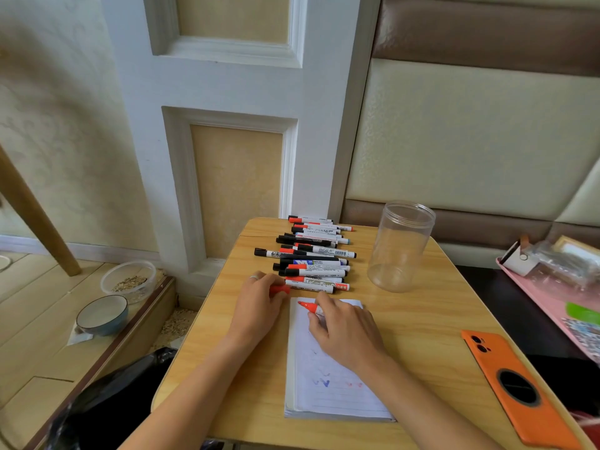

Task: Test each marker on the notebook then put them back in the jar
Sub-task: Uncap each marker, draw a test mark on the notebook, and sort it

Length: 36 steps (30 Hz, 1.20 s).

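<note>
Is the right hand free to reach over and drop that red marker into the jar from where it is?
Probably yes. The right hand grips the uncapped red marker over the notebook; the jar stands upright, lidless, with nothing between. The left hand holds the cap.

Right hand (pixel 345 332) holds uncapped red marker (pixel 311 307) over notebook (pixel 331 384); left hand (pixel 258 308) grips its cap (pixel 280 289).

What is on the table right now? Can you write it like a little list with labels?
left hand: grips a red cap
right hand: holds an uncapped red marker, tip over the notebook
notebook: open, a few blue and red scribbles near the bottom
jar: clear, upright, no lid, no markers inside
pile of markers: lying capped behind the notebook
phone: orange, face down, at the right
</note>
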{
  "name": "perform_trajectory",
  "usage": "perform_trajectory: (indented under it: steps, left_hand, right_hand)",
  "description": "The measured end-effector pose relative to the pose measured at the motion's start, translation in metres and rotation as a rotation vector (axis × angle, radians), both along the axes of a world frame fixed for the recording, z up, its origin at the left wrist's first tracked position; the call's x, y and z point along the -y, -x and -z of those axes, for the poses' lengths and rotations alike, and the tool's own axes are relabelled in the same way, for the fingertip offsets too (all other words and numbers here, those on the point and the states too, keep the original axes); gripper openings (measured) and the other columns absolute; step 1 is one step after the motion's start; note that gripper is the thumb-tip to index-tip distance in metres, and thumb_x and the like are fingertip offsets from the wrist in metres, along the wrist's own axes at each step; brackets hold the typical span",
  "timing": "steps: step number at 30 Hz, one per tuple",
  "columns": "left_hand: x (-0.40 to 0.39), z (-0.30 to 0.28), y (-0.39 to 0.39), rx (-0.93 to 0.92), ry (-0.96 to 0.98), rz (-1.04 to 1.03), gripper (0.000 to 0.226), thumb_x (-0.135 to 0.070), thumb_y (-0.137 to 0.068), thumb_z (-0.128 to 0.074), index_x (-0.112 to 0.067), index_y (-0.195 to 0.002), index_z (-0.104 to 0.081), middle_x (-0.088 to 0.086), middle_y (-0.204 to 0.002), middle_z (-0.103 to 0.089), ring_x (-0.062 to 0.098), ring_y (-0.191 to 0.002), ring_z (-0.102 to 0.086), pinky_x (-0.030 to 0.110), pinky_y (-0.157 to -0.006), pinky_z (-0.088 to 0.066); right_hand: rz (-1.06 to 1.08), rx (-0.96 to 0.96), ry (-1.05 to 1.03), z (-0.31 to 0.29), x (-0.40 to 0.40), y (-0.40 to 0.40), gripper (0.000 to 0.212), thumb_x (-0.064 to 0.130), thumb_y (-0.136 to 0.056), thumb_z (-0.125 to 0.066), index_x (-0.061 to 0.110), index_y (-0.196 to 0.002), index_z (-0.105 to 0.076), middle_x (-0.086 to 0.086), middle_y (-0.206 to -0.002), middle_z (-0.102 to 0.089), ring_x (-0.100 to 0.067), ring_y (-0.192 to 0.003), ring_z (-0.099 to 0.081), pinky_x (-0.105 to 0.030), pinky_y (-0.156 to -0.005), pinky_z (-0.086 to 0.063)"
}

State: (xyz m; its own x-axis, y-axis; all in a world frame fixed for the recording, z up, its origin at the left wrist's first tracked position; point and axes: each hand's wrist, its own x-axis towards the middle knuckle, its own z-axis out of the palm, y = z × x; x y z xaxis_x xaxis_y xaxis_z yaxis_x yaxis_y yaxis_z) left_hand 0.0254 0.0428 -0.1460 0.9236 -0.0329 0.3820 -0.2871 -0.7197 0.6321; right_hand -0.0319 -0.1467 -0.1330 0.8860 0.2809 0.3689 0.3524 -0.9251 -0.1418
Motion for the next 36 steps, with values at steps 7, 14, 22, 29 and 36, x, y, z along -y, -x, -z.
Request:
perform_trajectory:
  steps: [7,14,22,29,36]
  left_hand:
    - [-0.002,0.006,0.0,0.003,0.011,0.001,0.022,-0.027,-0.094,-0.071,-0.026,-0.116,-0.065,-0.008,-0.112,-0.055,0.008,-0.097,-0.054,0.011,-0.076,-0.042]
    - [0.004,-0.006,0.036,0.085,-0.025,0.212,0.018,-0.042,-0.093,-0.063,-0.028,-0.103,-0.056,-0.016,-0.101,-0.05,0.003,-0.094,-0.05,0.026,-0.077,-0.05]
    - [0.007,-0.006,0.047,-0.025,-0.295,0.17,0.063,-0.081,-0.079,-0.055,-0.031,-0.115,-0.043,-0.015,-0.101,-0.052,0.008,-0.096,-0.045,0.028,-0.083,-0.045]
    - [0.015,-0.01,0.058,-0.066,-0.224,0.213,0.055,-0.067,-0.088,-0.061,-0.028,-0.119,-0.039,-0.017,-0.088,-0.045,0.007,-0.087,-0.042,0.023,-0.075,-0.035]
    - [0.027,-0.005,0.065,-0.026,-0.237,0.17,0.05,-0.063,-0.093,-0.056,-0.03,-0.128,-0.042,-0.013,-0.097,-0.053,0.011,-0.095,-0.046,0.025,-0.079,-0.036]
  right_hand:
    - [-0.019,-0.02,-0.008,-0.004,-0.001,0.001,0.014,0.043,-0.105,-0.04,0.03,-0.1,-0.038,0.009,-0.088,-0.067,-0.012,-0.068,-0.054,-0.03,-0.057,-0.034]
    - [-0.019,-0.012,-0.125,-0.003,0.003,-0.001,0.012,0.035,-0.097,-0.038,0.025,-0.104,-0.042,0.009,-0.073,-0.055,-0.028,-0.067,-0.058,-0.037,-0.06,-0.039]
    - [0.034,0.044,-0.375,-0.007,0.012,-0.011,0.037,0.015,-0.104,-0.044,0.03,-0.138,-0.041,0.011,-0.118,-0.06,-0.02,-0.082,-0.062,-0.036,-0.064,-0.05]
    - [0.037,-0.243,-1.086,-0.028,0.02,-0.026,0.047,0.002,-0.104,-0.035,0.029,-0.113,-0.072,-0.004,-0.113,-0.067,-0.02,-0.089,-0.073,-0.026,-0.076,-0.057]
    - [-0.041,-0.447,-1.488,-0.036,0.015,-0.028,0.051,-0.005,-0.102,-0.036,0.023,-0.124,-0.071,-0.008,-0.113,-0.076,-0.029,-0.101,-0.076,-0.038,-0.087,-0.06]
